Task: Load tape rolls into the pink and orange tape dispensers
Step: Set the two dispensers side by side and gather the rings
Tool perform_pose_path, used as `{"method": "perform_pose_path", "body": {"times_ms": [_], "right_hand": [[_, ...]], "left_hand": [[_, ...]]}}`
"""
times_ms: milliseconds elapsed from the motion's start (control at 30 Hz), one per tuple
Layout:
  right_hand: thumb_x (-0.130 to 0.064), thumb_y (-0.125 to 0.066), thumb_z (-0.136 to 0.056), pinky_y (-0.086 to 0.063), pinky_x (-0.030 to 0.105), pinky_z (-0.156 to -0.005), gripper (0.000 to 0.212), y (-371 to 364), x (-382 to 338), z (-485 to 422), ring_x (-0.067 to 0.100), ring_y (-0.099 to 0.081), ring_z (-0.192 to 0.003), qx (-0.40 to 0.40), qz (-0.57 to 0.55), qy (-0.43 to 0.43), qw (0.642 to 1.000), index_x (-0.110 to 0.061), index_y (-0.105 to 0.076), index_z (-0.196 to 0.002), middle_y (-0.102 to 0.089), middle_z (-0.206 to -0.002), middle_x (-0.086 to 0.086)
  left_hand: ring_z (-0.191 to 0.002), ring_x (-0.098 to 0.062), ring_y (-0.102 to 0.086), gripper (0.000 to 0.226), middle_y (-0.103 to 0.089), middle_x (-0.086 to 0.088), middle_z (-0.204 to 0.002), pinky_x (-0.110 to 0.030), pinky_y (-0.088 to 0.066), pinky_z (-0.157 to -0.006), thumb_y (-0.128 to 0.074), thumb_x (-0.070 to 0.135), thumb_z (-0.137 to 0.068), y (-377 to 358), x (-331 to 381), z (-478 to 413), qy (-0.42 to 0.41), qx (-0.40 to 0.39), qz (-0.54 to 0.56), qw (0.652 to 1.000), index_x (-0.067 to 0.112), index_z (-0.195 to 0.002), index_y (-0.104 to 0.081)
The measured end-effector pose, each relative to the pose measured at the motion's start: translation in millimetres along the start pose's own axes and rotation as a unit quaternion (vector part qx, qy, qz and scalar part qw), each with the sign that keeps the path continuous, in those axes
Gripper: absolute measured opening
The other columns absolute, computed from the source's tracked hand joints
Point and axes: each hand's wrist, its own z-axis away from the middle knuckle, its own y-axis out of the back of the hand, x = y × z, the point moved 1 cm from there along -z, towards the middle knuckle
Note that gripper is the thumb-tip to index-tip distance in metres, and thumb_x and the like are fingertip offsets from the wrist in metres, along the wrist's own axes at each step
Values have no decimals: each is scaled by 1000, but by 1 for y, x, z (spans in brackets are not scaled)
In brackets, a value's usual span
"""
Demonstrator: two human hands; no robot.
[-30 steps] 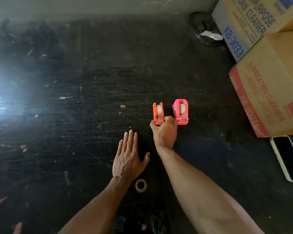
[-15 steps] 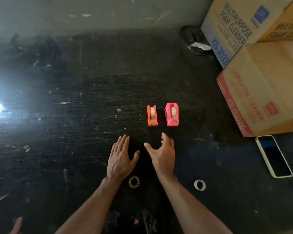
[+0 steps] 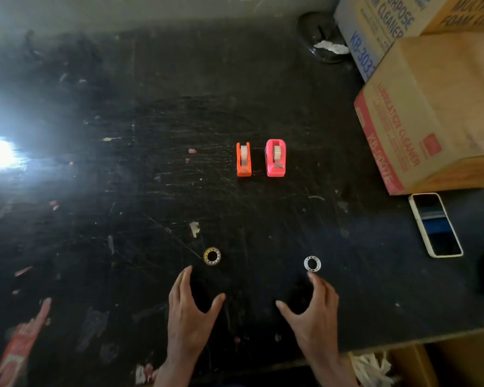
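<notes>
Beside the pink dispenser (image 3: 275, 158) (loaded) stands the orange dispenser (image 3: 244, 159).

Orange dispenser (image 3: 244, 160) beside pink dispenser (image 3: 275, 158); both loaded, upright

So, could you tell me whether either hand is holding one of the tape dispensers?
No: the left hand and right hand are open and empty, well short of the orange dispenser and pink dispenser.

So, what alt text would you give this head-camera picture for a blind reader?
An open left hand and right hand hover over a scratched black table, near a yellowish ring and a white ring. Beyond stand an orange tape dispenser and a pink tape dispenser, each holding a roll.
</notes>
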Motion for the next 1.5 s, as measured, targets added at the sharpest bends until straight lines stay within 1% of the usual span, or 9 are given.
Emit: {"method": "perform_pose_path", "body": {"times_ms": [133,267,433,533,633,900,1133,1300,1500], "right_hand": [[-33,-98,-61,-47,43,-105,98,16,15,-25,28,-46,-125,-2,15,-14,1000,-7,-48,-141,-53,-136,13],[-39,-90,-72,-47,38,-105,90,30,28,-50,22,-45,-129,-59,15,-17,998,-13,-46,-146,-52,-138,5],[-35,-83,-83,-49,33,-99,63,37,31,-75,20,-57,-122,-115,28,34,992,-16,-58,-137,-59,-129,-1],[-32,-78,-88,-46,25,-95,47,36,27,-89,16,-61,-116,-136,41,66,988,-17,-65,-131,-61,-125,-4],[-30,-78,-89,-42,22,-91,41,31,15,-104,13,-60,-112,-145,38,83,985,-17,-68,-127,-62,-123,-5],[-24,-81,-86,-50,27,-89,36,9,-38,-170,15,-63,-108,-115,-4,127,985,-16,-71,-119,-65,-115,-4],[-22,-81,-85,-50,26,-94,43,-22,-82,-212,18,-62,-115,-118,3,139,983,-14,-69,-126,-65,-121,3],[-26,-77,-89,-47,25,-93,43,-33,-97,-232,18,-57,-119,-121,19,139,983,-17,-65,-129,-63,-124,2],[-24,-79,-87,-50,28,-94,45,-35,-96,-232,20,-57,-119,-115,25,140,983,-16,-64,-129,-63,-123,4]], "left_hand": [[-140,-21,-44,107,-45,-1,-150,-45,-48,-111,-90,42,-72,-3,2,-6,21,13,-18,1000,20,-158,-29],[-138,-24,-44,103,-48,-5,-147,-42,-46,-112,-91,40,-72,-9,11,-18,34,18,-29,999,15,-155,-36],[-139,-23,-43,87,-49,-3,-147,-41,-46,-110,-86,39,-79,-12,30,-42,24,1,-40,999,16,-152,-43],[-131,-23,-51,70,-57,-2,-136,-38,-50,-102,-83,32,-83,-12,37,-55,13,10,-47,999,17,-145,-54],[-122,-21,-57,50,-62,1,-126,-35,-51,-95,-80,30,-85,-11,39,-63,5,14,-59,998,19,-132,-64],[-121,-18,-57,48,-62,3,-126,-31,-49,-98,-80,32,-86,-22,83,-103,-21,23,-37,999,21,-130,-65],[-124,-18,-53,50,-59,1,-130,-26,-42,-100,-78,30,-87,-38,139,-161,-47,28,-26,998,21,-134,-62],[-127,-18,-51,52,-57,1,-133,-34,-48,-104,-77,30,-87,-50,148,-186,-39,3,-36,999,21,-135,-59],[-128,-19,-50,55,-55,0,-133,-36,-50,-105,-78,31,-85,-58,144,-185,-35,-1,-37,999,21,-135,-58]]}}
